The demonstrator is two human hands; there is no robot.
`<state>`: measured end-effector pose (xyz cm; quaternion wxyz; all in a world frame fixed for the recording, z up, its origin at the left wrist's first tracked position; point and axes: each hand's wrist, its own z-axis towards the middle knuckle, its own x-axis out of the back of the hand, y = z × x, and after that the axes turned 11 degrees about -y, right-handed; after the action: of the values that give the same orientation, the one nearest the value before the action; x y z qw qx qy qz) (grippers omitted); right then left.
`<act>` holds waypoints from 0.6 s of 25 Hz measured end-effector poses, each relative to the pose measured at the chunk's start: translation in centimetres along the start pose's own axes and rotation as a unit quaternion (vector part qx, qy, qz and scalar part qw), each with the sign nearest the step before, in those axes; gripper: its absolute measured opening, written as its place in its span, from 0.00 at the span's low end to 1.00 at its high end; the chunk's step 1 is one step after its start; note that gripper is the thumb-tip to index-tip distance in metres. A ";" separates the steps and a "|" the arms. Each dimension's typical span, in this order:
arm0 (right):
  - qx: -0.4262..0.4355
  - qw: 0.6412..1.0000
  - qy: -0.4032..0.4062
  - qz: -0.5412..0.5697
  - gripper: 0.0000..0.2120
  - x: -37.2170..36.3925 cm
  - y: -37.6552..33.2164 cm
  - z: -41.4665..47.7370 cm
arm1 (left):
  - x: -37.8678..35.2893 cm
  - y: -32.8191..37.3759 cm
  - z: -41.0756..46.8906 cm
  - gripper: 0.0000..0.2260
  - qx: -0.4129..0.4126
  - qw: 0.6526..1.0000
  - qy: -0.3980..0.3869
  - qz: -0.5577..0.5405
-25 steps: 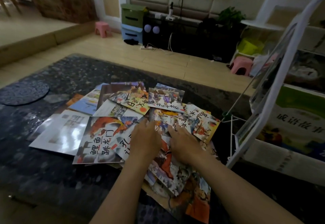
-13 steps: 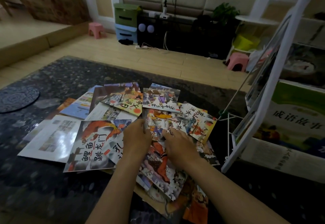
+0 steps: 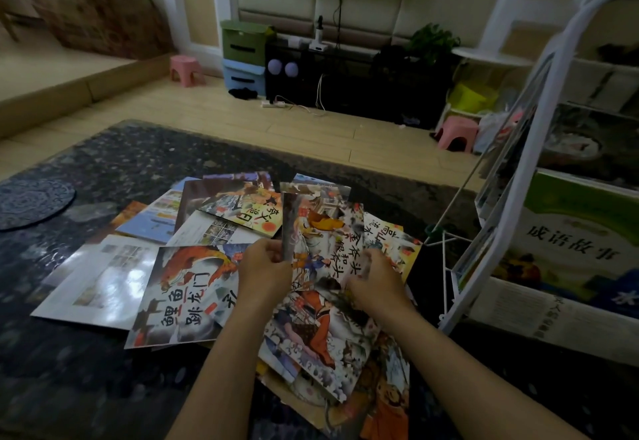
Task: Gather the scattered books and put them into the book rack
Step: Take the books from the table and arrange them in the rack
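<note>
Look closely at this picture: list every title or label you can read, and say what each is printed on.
"成语故事": green book in the rack.
"鲤鱼跳龙门": fish-cover book, upside down.
"金斧头银斧头": held book.
"夸父追日": yellow book.
Fine print on the white book below the green one: too blurred.

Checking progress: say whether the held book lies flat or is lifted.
Lifted: left hand and right hand grip the book, tilted up above the pile.
</note>
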<state>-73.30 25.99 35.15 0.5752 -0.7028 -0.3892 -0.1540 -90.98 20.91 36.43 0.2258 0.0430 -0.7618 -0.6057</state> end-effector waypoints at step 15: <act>0.156 0.982 0.098 0.052 0.28 9.2 -5.6 -3.8 | 0.3 2.8 -2.7 0.16 -0.024 0.971 -0.016 -0.239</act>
<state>-70.48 26.08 46.22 0.7204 -0.6053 -0.3131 -0.1291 -89.57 19.09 39.60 0.0629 0.2089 -0.7184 -0.6605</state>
